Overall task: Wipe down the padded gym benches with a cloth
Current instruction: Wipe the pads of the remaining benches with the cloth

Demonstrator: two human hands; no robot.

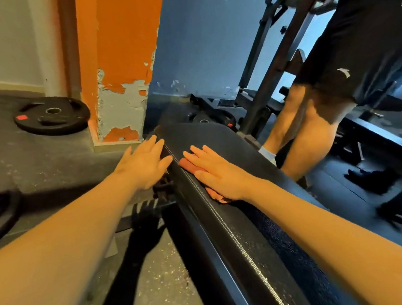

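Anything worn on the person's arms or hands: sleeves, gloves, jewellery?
The left hand and right hand are bare: no gloves, rings or watch visible. Above the wrists, no sleeve, wristband or marking shows up to the frame edge.

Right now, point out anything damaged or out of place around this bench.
The orange pillar beyond the bench is damaged: paint has flaked off its lower part, baring pale plaster. A weight plate lies flat on the floor beside it, not on a rack.

Orange pillar with peeling paint, blue wall, dark rubber floor, weight plate, metal rack.
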